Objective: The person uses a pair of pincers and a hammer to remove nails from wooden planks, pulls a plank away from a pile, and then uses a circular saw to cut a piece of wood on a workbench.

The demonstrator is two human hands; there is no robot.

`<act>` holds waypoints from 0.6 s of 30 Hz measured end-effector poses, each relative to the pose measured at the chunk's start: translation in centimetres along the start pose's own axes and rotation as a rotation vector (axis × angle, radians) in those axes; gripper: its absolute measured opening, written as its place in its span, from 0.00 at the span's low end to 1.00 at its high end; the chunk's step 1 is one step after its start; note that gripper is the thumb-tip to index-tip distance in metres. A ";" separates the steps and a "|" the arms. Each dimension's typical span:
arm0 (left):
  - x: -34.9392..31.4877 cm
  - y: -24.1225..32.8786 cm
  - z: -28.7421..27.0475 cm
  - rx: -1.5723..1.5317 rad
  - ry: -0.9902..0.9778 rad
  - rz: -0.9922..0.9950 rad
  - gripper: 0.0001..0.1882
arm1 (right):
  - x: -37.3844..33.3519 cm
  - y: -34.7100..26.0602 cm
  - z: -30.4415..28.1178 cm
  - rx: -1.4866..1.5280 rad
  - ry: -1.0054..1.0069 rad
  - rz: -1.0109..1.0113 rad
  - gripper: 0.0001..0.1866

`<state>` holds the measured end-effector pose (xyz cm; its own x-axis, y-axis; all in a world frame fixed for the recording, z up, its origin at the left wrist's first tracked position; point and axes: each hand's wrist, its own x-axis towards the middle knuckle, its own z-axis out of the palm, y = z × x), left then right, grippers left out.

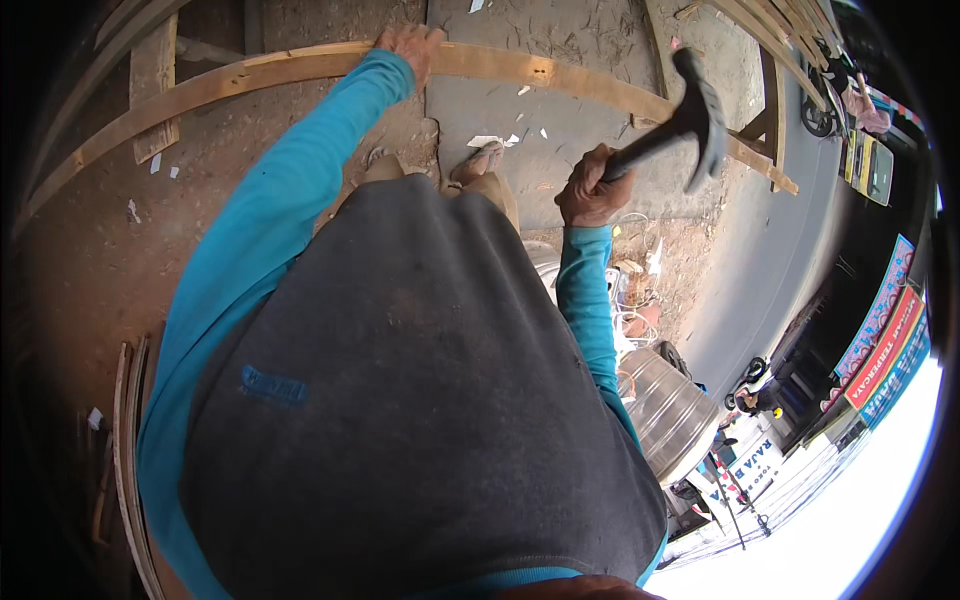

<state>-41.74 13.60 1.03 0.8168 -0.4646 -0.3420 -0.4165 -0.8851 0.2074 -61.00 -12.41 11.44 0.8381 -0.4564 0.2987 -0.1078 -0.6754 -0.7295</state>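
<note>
A long, narrow wooden plank (560, 78) runs across the far part of the view, bent by the lens. My left hand (412, 48) lies over its upper edge with the fingers wrapped around it. My right hand (594, 192) grips the handle of a dark claw hammer (707, 118). The hammer is raised to the right, nearer to me than the plank, and its head covers a stretch of it. Between hammer and plank I cannot make out any contact. Both arms wear turquoise sleeves.
Shorter boards (153, 85) stand under the plank at the left, with more lumber (765, 40) at the far right. Thin strips (128, 450) lie at the lower left. A ribbed metallic drum (668, 412) and loose cables stand near my right arm. Beyond runs a road (760, 300) with motorbikes.
</note>
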 end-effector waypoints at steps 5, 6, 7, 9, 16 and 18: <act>1.3 -0.6 0.7 0.054 0.017 0.005 0.24 | -1.7 1.0 1.7 -0.119 -0.384 0.460 0.24; 0.0 -0.9 1.5 0.054 -0.016 0.009 0.24 | -0.9 -1.5 1.3 -0.012 -0.355 0.467 0.22; -1.1 -0.6 2.5 0.044 0.061 0.038 0.24 | 0.8 -5.1 0.0 0.068 -0.321 0.480 0.21; 0.5 -1.9 0.3 0.078 0.201 0.049 0.24 | 3.3 -10.7 -0.9 0.364 -0.073 0.314 0.16; 0.1 -0.6 0.7 0.021 0.046 0.016 0.27 | -2.5 -2.2 4.2 -0.021 0.034 0.099 0.18; 0.3 -0.5 1.2 0.024 0.111 0.016 0.26 | -4.8 2.3 5.5 -0.124 -0.451 0.461 0.22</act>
<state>-41.72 13.89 -0.30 0.8486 -0.4737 -0.2355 -0.4378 -0.8788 0.1898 -62.38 -8.63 4.95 0.8306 -0.4453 -0.3344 -0.5475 -0.5430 -0.6367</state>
